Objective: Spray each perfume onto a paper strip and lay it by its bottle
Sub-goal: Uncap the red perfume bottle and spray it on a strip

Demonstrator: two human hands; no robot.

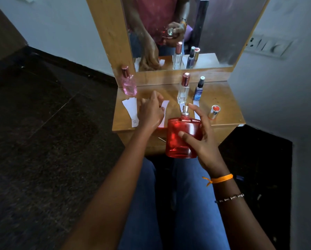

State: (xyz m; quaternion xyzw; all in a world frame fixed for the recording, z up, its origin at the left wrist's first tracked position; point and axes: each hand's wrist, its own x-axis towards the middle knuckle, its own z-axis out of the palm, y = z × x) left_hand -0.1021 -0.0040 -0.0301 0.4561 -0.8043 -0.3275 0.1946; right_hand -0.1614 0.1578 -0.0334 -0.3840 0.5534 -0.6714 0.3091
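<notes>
My right hand (199, 139) grips a large red perfume bottle (180, 139) in front of the small wooden table (223, 103), its silver sprayer bare and my forefinger raised by the nozzle. My left hand (152, 110) rests fingers-down on a white paper strip (164, 110) lying mid-table; whether it pinches the strip I cannot tell. Another strip (131, 109) lies in front of a pink bottle (128, 83) at the back left. A clear bottle with a rose cap (184, 89) and a blue spray bottle (198, 90) stand at the back, each with a strip partly hidden behind my hand.
The red bottle's silver cap with a red top (214, 111) lies on the table's right side. A mirror (178, 33) in a wooden frame rises behind the table. A wall with switches (270, 45) stands on the right, dark floor on the left, my blue-trousered knees below.
</notes>
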